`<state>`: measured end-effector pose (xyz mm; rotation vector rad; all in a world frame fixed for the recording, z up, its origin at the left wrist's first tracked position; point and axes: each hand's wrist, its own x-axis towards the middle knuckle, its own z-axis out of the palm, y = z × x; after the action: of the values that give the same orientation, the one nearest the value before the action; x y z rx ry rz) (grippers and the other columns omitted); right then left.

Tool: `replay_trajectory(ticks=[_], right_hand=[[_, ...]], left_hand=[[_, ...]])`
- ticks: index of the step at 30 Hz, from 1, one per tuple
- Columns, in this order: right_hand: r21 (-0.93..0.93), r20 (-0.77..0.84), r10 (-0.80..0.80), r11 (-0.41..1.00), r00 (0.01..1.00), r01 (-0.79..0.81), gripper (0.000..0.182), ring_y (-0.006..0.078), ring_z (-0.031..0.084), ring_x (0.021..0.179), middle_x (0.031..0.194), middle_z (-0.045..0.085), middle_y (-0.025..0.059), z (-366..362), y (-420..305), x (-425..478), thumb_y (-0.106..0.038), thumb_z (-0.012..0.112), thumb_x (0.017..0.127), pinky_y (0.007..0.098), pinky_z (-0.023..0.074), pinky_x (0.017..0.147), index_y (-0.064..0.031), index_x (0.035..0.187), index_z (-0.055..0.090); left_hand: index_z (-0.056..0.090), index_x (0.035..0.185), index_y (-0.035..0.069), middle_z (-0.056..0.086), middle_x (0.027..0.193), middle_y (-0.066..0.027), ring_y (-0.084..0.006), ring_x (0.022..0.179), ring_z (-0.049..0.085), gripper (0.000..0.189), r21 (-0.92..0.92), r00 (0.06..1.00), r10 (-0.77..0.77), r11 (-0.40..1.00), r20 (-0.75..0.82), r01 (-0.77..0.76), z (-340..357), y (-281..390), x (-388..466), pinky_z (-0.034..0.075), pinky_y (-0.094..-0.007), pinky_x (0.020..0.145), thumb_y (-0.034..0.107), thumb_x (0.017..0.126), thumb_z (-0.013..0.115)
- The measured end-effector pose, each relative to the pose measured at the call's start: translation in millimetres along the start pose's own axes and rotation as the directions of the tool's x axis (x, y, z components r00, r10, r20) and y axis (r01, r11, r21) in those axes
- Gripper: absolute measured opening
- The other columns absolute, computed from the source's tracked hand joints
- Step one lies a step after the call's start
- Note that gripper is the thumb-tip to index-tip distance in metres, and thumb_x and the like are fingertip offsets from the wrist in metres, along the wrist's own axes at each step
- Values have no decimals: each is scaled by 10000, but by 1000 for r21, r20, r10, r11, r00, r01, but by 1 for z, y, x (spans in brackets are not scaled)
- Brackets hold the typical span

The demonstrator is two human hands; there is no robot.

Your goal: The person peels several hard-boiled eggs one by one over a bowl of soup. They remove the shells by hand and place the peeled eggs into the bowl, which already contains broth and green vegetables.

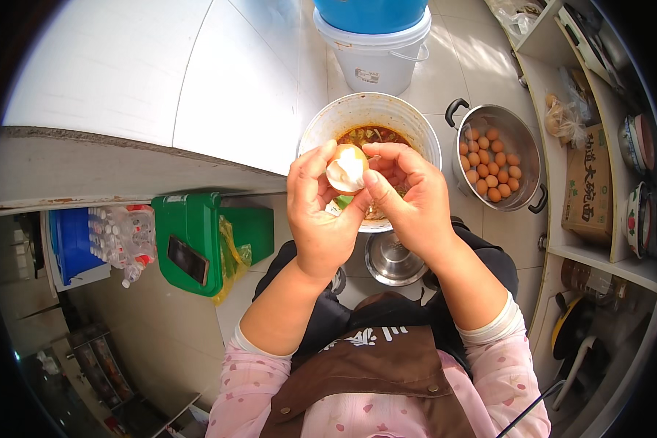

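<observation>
A brown egg (347,169), with part of its shell off and the white showing, is held in the fingers of my left hand (318,219). From the other side my right hand (416,200) presses its thumb against the egg's lower right, its other fingers curled close by. What lies under those curled fingers is hidden. Both hands are over a white plastic bucket (334,115), whose inner wall is stained. Reddish-brown liquid with solid bits (372,134) shows inside it. Below the bucket, between my legs, stands a stainless steel bowl (397,263), partly covered by my right arm.
To the right, a two-handled steel pot (532,148) holds several brown eggs (490,164). Shelving (586,253) with a cardboard box (586,186) lines that side. Ahead stands a lidded white bucket (375,65). At left are a green bin (189,274), a phone (188,259) and plastic bottles (123,235).
</observation>
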<state>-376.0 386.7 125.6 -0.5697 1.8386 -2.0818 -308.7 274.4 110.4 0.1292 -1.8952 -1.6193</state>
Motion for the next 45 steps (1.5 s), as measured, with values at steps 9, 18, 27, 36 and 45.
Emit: replay_trajectory(ticks=[9,18,27,36,45], right_hand=[[-31,-23,-31,999,999,30,206,160,666,784,880,680,107,-1,7,2,-73,652,869,292,532,724,33,1045,652],[-125,11,-143,982,990,144,233,159,647,747,834,663,96,-7,2,3,-79,679,868,282,522,686,30,1072,651],[-461,97,-410,789,907,406,166,295,647,721,820,646,140,-9,4,7,-37,635,855,363,524,644,22,1010,641],[-335,58,-275,900,960,278,177,267,672,728,853,669,151,-12,5,7,-56,626,873,334,536,648,35,1024,648],[-378,54,-275,884,960,275,201,246,686,738,848,680,157,-11,5,5,-89,652,862,321,548,663,33,1022,655]], left_hand=[[448,1327,-13,441,1277,-103,-239,1155,571,630,-53,996,-30,998,84,35,-7,-2,0,540,-346,937,-142,762,693],[436,1341,-13,468,1283,-107,-233,1145,580,617,-157,968,-185,965,168,211,-15,3,-1,550,-329,909,-102,788,694],[446,1335,-5,487,1267,-102,-217,1128,588,607,-246,951,-228,929,208,276,-18,0,1,542,-332,920,-79,793,708],[415,1378,4,561,1258,-128,-192,1122,578,634,-258,942,-252,916,222,306,-17,4,1,500,-323,940,-115,810,670],[482,1308,2,496,1257,-103,-214,1142,576,592,-96,959,-156,978,235,183,-19,2,3,536,-327,933,-127,770,691]])
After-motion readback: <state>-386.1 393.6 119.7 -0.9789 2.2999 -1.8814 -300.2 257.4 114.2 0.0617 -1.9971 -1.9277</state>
